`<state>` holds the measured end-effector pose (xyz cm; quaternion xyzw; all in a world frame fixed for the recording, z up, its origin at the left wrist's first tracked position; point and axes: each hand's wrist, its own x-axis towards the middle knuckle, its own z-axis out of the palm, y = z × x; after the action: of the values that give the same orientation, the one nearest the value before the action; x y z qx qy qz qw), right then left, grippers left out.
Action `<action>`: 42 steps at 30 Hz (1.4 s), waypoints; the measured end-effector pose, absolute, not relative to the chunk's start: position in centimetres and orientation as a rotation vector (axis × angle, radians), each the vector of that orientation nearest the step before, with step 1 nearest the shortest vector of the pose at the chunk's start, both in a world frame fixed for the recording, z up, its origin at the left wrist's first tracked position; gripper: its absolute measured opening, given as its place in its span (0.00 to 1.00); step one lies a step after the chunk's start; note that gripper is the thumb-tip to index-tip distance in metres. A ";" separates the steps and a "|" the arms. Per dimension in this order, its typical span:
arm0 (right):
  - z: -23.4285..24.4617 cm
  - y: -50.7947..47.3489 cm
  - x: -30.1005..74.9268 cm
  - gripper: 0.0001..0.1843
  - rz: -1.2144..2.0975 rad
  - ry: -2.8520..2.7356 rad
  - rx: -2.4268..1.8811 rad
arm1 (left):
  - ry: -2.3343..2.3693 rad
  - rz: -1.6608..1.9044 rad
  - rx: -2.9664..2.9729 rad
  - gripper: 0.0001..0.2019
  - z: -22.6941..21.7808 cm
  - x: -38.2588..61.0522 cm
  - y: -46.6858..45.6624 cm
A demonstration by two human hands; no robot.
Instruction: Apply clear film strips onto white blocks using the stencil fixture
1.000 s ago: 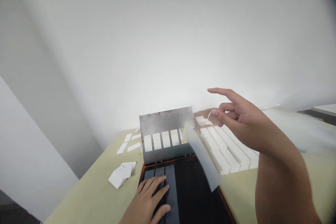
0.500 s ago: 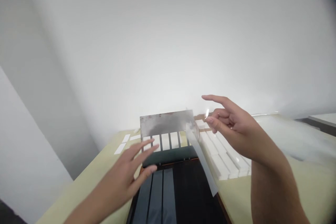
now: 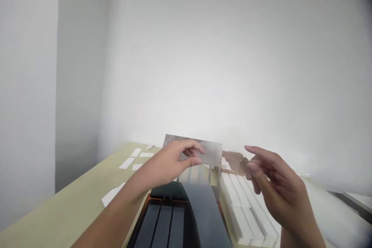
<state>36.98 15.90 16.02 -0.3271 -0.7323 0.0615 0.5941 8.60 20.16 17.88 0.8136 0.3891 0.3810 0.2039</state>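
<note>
My left hand (image 3: 181, 159) is over the upright metal plate (image 3: 211, 155), fingers curved and apart, holding nothing visible. To the right, my right hand (image 3: 274, 180) has its index finger stretched out and its thumb against the bent fingers. A thin clear film (image 3: 241, 162) seems to stand out from its thumb tip, hard to see against the brown background. Below my hands lies a black tray (image 3: 190, 236) with dark grey strips (image 3: 162, 226) side by side. A translucent strip (image 3: 203, 205) curves over its right part.
Stacked white bars (image 3: 247, 209) stand right of the tray. Small white strips (image 3: 127, 162) lie on the yellow-green tabletop (image 3: 75, 205) at left. Clear plastic sheeting (image 3: 325, 205) spreads at right, and a white wall (image 3: 197, 58) rises behind.
My left hand has moved right, in front of the metal plate. The translucent strip has gone from hanging steeply to lying over the tray. My right hand appears lower; the view has turned.
</note>
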 end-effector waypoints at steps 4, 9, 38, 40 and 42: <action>15.7 17.2 38.4 0.16 0.064 -1.721 -0.933 | 1.117 1.149 2.204 0.08 18.3 8.2 19.5; 16.3 17.3 38.2 0.21 -0.322 -1.759 -0.970 | 1.067 1.173 2.216 0.07 18.8 8.5 17.8; 16.2 15.5 33.6 0.12 0.341 -1.989 -0.854 | 0.862 1.254 2.671 0.08 18.3 9.9 16.0; 16.2 15.5 33.5 0.12 0.456 -2.020 -0.815 | 0.862 1.226 2.653 0.08 18.3 10.0 16.0; 16.3 15.5 33.4 0.12 0.538 -2.033 -0.800 | 0.871 1.202 2.643 0.08 18.3 10.0 16.1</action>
<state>33.41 15.47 16.28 -0.3209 -0.8152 0.2159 0.4311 10.00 16.06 18.29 0.8706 0.2868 0.3960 0.0554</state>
